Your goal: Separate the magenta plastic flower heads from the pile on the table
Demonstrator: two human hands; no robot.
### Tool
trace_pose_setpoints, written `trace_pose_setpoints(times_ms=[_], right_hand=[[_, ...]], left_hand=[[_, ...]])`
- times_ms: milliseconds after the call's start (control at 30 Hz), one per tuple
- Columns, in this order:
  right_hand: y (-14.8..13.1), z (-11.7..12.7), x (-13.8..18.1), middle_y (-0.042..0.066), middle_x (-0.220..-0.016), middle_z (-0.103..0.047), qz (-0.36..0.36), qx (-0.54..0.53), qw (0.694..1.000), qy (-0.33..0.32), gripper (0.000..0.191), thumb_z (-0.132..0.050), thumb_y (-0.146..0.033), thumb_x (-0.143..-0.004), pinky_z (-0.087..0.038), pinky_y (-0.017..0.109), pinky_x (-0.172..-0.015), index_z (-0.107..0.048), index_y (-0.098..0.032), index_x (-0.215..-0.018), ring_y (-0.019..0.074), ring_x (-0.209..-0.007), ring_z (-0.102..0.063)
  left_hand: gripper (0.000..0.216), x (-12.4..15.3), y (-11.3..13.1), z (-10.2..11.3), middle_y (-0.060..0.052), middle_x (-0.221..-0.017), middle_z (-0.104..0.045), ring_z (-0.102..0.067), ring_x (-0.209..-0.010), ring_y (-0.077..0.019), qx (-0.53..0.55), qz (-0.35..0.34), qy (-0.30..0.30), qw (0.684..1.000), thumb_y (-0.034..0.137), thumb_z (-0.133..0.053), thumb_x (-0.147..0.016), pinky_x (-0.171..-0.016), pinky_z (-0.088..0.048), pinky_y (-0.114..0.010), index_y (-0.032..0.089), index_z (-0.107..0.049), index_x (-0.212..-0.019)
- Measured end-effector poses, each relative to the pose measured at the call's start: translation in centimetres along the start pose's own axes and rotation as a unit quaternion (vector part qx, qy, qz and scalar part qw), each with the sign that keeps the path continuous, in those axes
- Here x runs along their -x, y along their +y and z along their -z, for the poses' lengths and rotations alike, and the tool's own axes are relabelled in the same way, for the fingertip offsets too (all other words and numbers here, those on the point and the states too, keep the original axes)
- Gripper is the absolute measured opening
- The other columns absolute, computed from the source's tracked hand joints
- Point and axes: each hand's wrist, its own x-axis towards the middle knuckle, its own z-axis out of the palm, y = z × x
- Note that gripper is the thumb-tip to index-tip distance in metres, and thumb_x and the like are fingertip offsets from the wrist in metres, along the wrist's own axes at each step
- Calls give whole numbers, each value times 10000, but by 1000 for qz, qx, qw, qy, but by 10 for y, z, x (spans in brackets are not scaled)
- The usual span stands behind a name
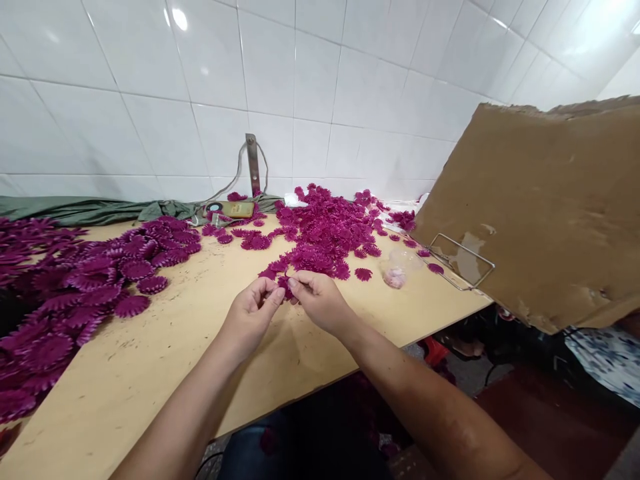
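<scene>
Between my two hands, just above the middle of the table, is a small purple fabric flower piece (285, 285) with a fringed edge. My left hand (253, 308) pinches its left side between thumb and fingertips. On the other side my right hand (317, 299) grips it the same way, its fingers partly hiding the piece. Right behind the hands rises a heap of similar purple fringed pieces (330, 230). One loose piece (363, 274) lies to the right of my right hand.
Larger purple fringed discs (95, 280) are piled at the left. A clear plastic container (395, 275) with pale bits stands at right, near a metal wire frame (463, 261) and a big cardboard sheet (540, 207). A yellowish device (230, 210) lies by the tiled wall (320, 80).
</scene>
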Motion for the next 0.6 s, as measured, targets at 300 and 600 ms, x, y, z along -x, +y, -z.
trace_pose_setpoints(times_ms=[300, 600], right_hand=[[15, 43, -32, -50, -561, -498, -227, -181, 930, 227, 117, -499, -129, -773, -377, 183, -490, -461, -179, -674, 52, -470, -458], [7, 39, -17, -15, -646, -603, -229, -275, 926, 118, 213, -695, -71, -578, -410, 225, -556, -609, -132, -763, 70, -548, -525]], left_hand=[[273, 4, 18, 14, 32, -548, -432, -395, -528, -103, -70, -1, 0, 998, 446, -529, -669, -504, -326, -225, 185, -492, -599], [174, -24, -4, 18, -37, -812, -621, -566, -752, -187, -228, 35, 95, 968, 312, -485, -683, -628, -411, -283, 200, -556, -796]])
